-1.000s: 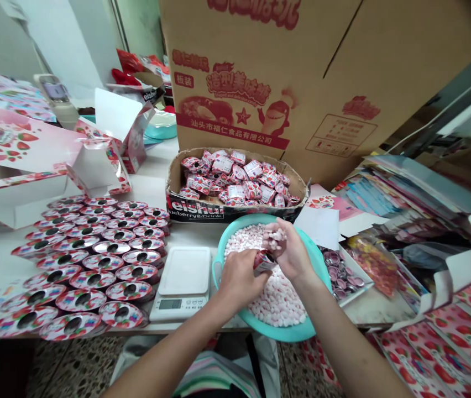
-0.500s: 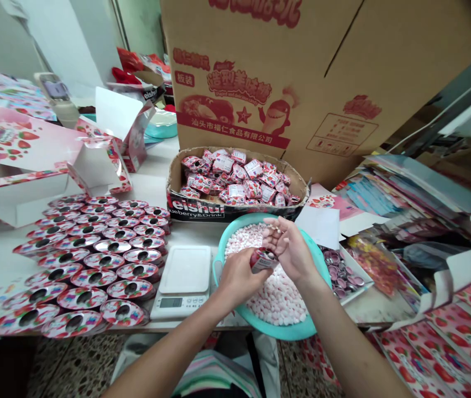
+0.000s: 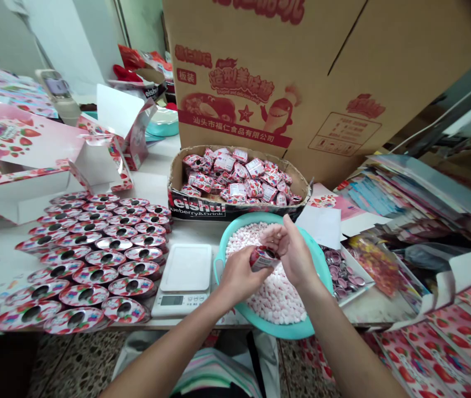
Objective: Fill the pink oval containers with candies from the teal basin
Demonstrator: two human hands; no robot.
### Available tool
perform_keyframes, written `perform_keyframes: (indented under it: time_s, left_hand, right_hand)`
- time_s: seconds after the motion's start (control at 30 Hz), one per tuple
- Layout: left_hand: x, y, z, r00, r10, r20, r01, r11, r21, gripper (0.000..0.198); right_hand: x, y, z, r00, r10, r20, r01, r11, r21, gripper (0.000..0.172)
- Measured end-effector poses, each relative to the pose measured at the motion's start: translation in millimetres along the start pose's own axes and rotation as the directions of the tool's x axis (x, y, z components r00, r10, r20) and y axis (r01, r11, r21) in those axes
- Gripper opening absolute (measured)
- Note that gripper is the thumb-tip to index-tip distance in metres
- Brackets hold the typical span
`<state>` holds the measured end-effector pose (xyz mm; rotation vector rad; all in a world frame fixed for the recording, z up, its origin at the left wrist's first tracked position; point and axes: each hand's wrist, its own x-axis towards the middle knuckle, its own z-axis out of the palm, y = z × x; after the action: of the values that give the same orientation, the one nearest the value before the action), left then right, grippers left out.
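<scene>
My left hand (image 3: 239,275) is closed round a small red-and-white container (image 3: 262,258), held over a teal bowl (image 3: 289,330) full of small pink and white candies (image 3: 275,296). My right hand (image 3: 291,251) is cupped with its fingers apart against the container's mouth; I see no candies left in its palm. Both hands hover above the candies in the middle of the bowl.
A white digital scale (image 3: 183,280) sits left of the bowl. Rows of several printed round cards with holes (image 3: 94,257) cover the table's left. Behind the bowl stands a low carton of wrapped sweets (image 3: 235,182), then a big cardboard box (image 3: 302,72). A tray of small caps (image 3: 341,271) lies right.
My right hand held a heap of candies a second ago; its palm now looks empty and has tipped against the container. My left hand has kept the container in place.
</scene>
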<state>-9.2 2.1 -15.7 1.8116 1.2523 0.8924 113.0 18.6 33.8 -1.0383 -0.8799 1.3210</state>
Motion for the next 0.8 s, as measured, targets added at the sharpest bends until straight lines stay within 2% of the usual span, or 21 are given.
perform_keyframes:
  time_s: [0.13, 0.23, 0.3, 0.37, 0.43, 0.47, 0.53, 0.6, 0.7, 0.8]
  left_hand:
    - [-1, 3, -2.5, 1.000, -0.018, 0.002, 0.018, 0.999, -0.047, 0.024]
    - [0, 4, -4.9, 1.000, -0.011, -0.026, 0.008, 0.995, -0.103, 0.029]
    - [0, 4, -5.6, 0.999, 0.000, -0.054, -0.006, 0.993, -0.116, 0.032]
    - [0, 4, -5.3, 0.998, 0.004, -0.069, -0.011, 0.995, -0.104, 0.027]
    - [0, 3, -4.5, 0.998, 0.006, -0.065, -0.013, 0.994, -0.113, 0.024]
    - [0, 3, -4.2, 0.998, 0.010, -0.062, -0.018, 0.991, -0.135, 0.025]
    - [-1, 4, -4.7, 0.998, 0.013, -0.067, -0.026, 0.980, -0.195, 0.032]
    - [-4, 4, -6.9, 0.995, 0.046, -0.092, -0.066, 0.972, -0.225, 0.036]
    - [-9, 3, -12.3, 0.981, 0.153, -0.118, -0.176, 0.961, -0.212, 0.037]
    - [-12, 1, -17.8, 0.982, 0.105, -0.159, -0.136, 0.970, -0.203, 0.038]
  right_hand:
    - [-1, 0, -4, 0.999, -0.053, -0.002, 0.052, 0.975, -0.216, 0.055]
    - [-5, -2, -7, 0.992, -0.090, 0.084, 0.117, 0.903, -0.413, 0.056]
    - [-8, -2, -9, 0.965, -0.148, 0.218, 0.243, 0.818, -0.521, 0.048]
    - [-12, 0, -11, 0.907, -0.230, 0.353, 0.409, 0.683, -0.605, 0.039]
    - [-15, 2, -12, 0.859, -0.293, 0.421, 0.511, 0.557, -0.655, 0.034]
    - [-17, 3, -13, 0.850, -0.310, 0.427, 0.527, 0.526, -0.667, 0.034]
    - [-18, 2, -17, 0.854, -0.332, 0.401, 0.520, 0.530, -0.670, 0.034]
    - [-18, -1, -24, 0.871, -0.365, 0.328, 0.488, 0.573, -0.658, 0.035]
    - [-13, -1, -42, 0.896, -0.421, 0.142, 0.407, 0.650, -0.641, 0.037]
    - [-8, 8, -65, 0.928, -0.373, -0.015, 0.267, 0.690, -0.672, 0.037]
